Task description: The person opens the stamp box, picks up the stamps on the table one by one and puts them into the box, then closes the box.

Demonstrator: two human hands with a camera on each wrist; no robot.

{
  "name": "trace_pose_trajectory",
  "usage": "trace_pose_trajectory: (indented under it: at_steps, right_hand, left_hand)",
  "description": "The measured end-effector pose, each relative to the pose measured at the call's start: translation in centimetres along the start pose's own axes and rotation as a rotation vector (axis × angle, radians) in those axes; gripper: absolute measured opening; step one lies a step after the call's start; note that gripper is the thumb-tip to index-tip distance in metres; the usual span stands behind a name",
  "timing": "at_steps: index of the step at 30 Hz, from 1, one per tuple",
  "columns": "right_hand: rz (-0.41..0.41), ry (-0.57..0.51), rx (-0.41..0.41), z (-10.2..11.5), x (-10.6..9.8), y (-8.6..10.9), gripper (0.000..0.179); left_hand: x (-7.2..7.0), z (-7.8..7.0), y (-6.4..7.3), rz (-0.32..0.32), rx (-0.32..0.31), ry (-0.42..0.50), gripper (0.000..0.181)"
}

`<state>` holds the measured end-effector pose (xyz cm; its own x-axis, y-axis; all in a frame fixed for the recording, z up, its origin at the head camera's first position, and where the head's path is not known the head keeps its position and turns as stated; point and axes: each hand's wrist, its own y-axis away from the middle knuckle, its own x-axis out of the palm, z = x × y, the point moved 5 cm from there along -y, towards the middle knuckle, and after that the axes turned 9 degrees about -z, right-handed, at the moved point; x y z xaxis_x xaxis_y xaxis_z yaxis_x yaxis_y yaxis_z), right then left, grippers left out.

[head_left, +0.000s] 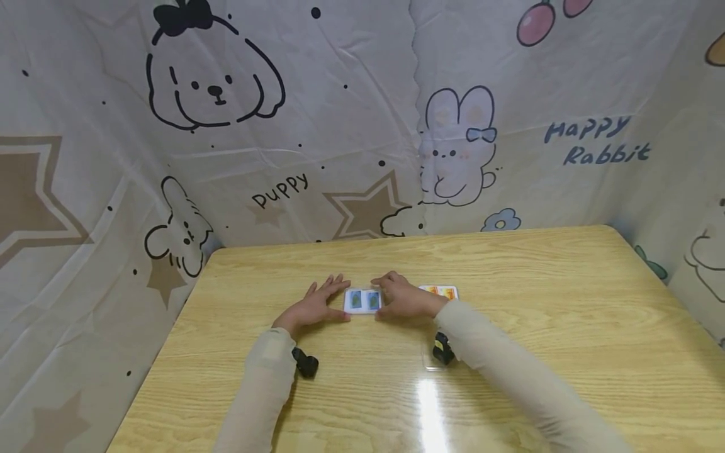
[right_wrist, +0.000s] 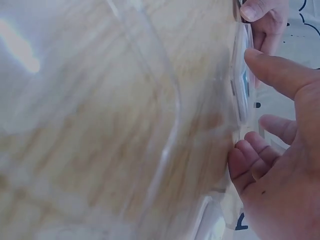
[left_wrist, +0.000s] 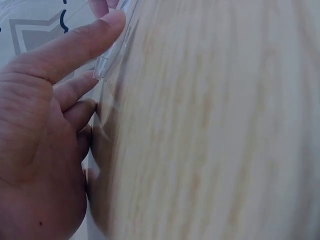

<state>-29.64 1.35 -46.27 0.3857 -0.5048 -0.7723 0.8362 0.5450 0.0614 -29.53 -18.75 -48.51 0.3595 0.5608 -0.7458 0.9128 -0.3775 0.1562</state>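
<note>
A small white card [head_left: 363, 302] with two blue-green pictures lies between the hands at the middle of the table. Clear plastic shows along its edge in the left wrist view. The left hand [head_left: 314, 306] holds its left end, thumb at the front edge and a finger at the back. From the other end, the right hand [head_left: 406, 298] holds it the same way, its remaining fingers bent. In the right wrist view, both thumbs touch the edge of the card [right_wrist: 241, 75]. A second white card [head_left: 447, 291], with orange-red pictures, is partly hidden behind the right wrist.
A flat clear plastic piece [head_left: 433, 369] lies on the wooden table [head_left: 351, 402] beneath the right wrist. Black wrist cameras hang under both sleeves. A printed curtain [head_left: 351, 126] stands behind the table and along its sides.
</note>
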Motion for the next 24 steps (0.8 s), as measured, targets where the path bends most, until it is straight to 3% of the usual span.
trace_pose_trajectory:
  at_steps: [6,10,16,24]
  right_hand:
    - [-0.035,-0.028,-0.044,-0.3,-0.8,0.9,0.073]
    - [-0.044,-0.063,-0.071,-0.6,-1.5,2.0,0.072]
    - [-0.038,-0.118,-0.071,-0.7,-2.8,4.2,0.072]
    - [-0.032,-0.183,-0.054,-1.9,-3.8,7.3,0.075]
  left_hand:
    - [-0.1,-0.4,0.1,-0.001,-0.008,0.015,0.091]
    - [-0.5,-0.8,0.2,-0.040,-0.003,0.057,0.094]
    - [-1.1,-2.6,0.1,-0.109,0.005,0.115,0.092]
    - [-0.3,-5.2,-1.1,-0.101,0.068,0.083,0.094]
